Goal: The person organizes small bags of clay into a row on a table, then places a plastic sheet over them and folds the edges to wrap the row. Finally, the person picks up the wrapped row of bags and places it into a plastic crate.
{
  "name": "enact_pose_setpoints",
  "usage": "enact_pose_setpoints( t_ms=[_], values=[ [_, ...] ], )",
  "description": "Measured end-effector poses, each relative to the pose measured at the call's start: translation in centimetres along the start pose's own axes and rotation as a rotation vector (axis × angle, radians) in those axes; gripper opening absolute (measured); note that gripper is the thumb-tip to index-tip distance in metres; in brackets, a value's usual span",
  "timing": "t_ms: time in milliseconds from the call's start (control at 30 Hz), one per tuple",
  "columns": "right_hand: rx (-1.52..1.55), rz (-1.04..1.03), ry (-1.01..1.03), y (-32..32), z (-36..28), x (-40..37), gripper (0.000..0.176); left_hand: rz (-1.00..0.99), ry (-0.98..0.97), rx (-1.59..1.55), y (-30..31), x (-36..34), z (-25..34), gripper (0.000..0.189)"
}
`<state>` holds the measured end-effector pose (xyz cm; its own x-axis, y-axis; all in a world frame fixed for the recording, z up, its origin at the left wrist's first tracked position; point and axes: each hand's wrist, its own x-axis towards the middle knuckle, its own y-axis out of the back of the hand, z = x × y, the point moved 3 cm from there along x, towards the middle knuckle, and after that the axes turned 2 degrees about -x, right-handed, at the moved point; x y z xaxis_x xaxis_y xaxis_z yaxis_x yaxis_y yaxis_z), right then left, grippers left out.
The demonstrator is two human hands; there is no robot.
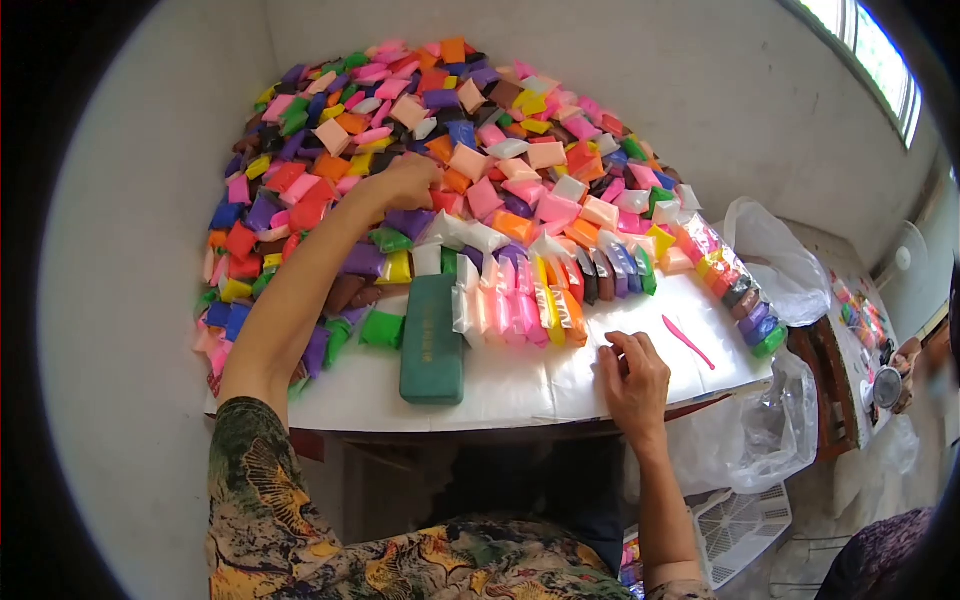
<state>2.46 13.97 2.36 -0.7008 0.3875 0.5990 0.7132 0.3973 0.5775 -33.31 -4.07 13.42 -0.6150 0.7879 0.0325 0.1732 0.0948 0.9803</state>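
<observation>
My left hand (pixel 408 183) reaches far into a big heap of small plastic packets (pixel 350 130) with soft, clay-like filling in many colours. Its back faces me and its fingers, bent down among orange and red packets, are mostly hidden. Loosely curled, my right hand (pixel 637 380) rests at the table's front edge with its fingers apart and nothing in them. Just beyond it stands a row of packets (pixel 520 300) on edge, from peach and pink through yellow, orange, red and brown to purple and green. Left of the row lies a green oblong case (pixel 433 340).
A pink plastic modelling knife (pixel 688 342) lies on the white tabletop (pixel 640 315). On the right a clear bag holds a stack of packets (pixel 735 290). Clear plastic bags (pixel 775 260), a white basket (pixel 742 530), a second table (pixel 850 340) and another person's sleeve (pixel 885 555) are beyond.
</observation>
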Motion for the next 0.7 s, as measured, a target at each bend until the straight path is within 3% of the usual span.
enact_pose_setpoints(
  t_ms=[133,200,300,333,400,467,533,600,700],
  values=[
    [0.012,0.017,0.013,-0.2,0.0,-0.1,0.015,0.43,-0.035,-0.351,2.3,-2.7,-1.8,0.031],
    [0.028,0.03,0.008,-0.2,0.3,-0.1,0.015,0.41,0.038,-0.661,4.3,-4.4,-0.2,0.027],
    [0.107,0.161,-0.031,0.5,0.3,-0.1,0.016,0.407,0.056,-1.214,7.1,-10.6,8.4,0.02],
    [0.227,0.242,-0.043,0.5,1.4,-0.2,0.018,0.352,0.082,-1.332,6.9,-12.4,11.3,0.017],
    [0.535,0.268,-0.215,1.0,2.5,-0.3,0.026,0.266,-0.04,-1.634,5.0,-14.9,17.8,0.016],
    [0.761,0.185,-0.374,2.4,2.9,-0.1,0.052,0.125,-0.078,-1.789,1.9,-15.8,23.7,0.017],
    [0.863,0.105,-0.456,3.2,2.9,-0.7,0.063,0.029,-0.055,-1.893,-0.5,-15.3,28.4,0.017],
    [0.753,-0.002,-0.453,4.5,3.0,-1.5,0.062,0.032,-0.058,-1.871,-2.3,-14.2,30.8,0.019],
    [0.738,0.02,-0.507,6.2,3.9,-1.9,0.057,0.156,-0.04,-1.767,-2.7,-13.0,32.3,0.021]
  ],
)
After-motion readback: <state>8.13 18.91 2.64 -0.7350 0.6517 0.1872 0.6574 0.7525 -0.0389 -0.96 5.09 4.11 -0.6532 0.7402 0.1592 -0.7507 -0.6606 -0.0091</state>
